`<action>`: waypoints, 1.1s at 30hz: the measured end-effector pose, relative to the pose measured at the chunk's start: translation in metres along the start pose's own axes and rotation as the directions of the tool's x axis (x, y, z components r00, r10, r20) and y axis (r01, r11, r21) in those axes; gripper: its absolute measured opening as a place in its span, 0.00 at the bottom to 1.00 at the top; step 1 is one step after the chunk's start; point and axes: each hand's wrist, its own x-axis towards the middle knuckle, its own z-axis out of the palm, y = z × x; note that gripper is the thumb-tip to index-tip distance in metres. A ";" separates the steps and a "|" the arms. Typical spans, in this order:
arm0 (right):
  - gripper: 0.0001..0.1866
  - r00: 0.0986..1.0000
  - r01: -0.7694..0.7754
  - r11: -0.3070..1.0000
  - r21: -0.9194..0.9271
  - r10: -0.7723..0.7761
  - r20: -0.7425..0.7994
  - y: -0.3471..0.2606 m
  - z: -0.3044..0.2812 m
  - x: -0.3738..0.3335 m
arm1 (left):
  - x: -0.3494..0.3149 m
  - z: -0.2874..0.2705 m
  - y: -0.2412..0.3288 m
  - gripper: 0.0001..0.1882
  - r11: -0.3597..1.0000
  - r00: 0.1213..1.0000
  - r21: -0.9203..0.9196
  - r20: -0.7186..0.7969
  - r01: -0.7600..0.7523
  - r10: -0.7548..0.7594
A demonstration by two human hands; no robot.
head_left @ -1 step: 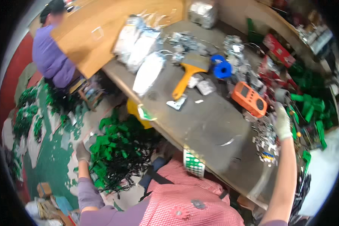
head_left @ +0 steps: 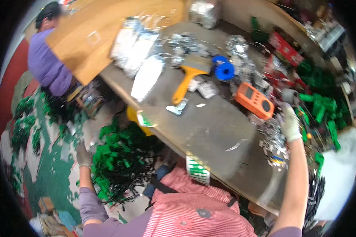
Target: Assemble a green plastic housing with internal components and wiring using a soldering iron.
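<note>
Nothing is shifting between the earlier head view and this one: both arms are staying where they were, and the items on the bench are lying as before.

The left hand, gloved in grey, is reaching down off the bench edge toward the floor, right at the rim of the heap of green plastic parts with black wires. Whether its fingers are closing on a piece or just spread above the heap, I cannot tell; the glove is small and blurred here.

The right hand, in a pale glove, is stretching out over the far right of the grey workbench. Its fingers are curling loosely, resting at the pile of small silvery metal pieces, beside the orange meter; no held piece is showing. More green parts are lying just beyond it.

Further back, an orange-handled scraper, a blue tape roll and clear plastic bags are sitting untouched. Another person in a purple top is working at the upper left.

Judging by the large floor heap and the scattered metal pieces, much of the work is remaining; no finished pieces are clearly showing.
</note>
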 end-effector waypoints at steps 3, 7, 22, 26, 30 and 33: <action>0.26 0.999 0.054 0.988 -0.146 -0.054 0.001 -0.019 0.013 0.024 | 0.025 -0.136 0.160 0.26 0.846 0.809 -0.206 -0.468 -0.491 0.356; 0.15 0.999 0.025 0.993 -0.116 -0.027 -0.018 -0.020 0.015 0.032 | 0.038 -0.193 0.325 0.24 0.802 0.785 -0.182 -0.410 -0.569 0.464; 0.12 0.946 -0.242 0.828 0.505 0.316 -0.065 -0.031 -0.012 0.002 | -0.078 -0.224 0.382 0.39 0.213 0.472 -0.637 -0.268 -0.741 0.840; 0.12 0.930 -0.104 0.899 0.425 0.239 -0.279 -0.060 -0.030 -0.015 | -0.111 -0.218 0.430 0.36 -0.020 0.110 -0.575 -0.190 -0.818 0.976; 0.09 0.880 0.178 0.977 -0.116 -0.211 -0.425 -0.100 -0.058 -0.069 | -0.122 -0.218 0.438 0.41 0.072 0.086 -0.487 -0.005 -0.870 0.996; 0.09 0.977 0.149 0.985 -0.084 -0.160 -0.144 -0.135 -0.074 -0.131 | -0.134 -0.231 0.453 0.45 0.040 0.070 -0.490 -0.043 -0.871 0.997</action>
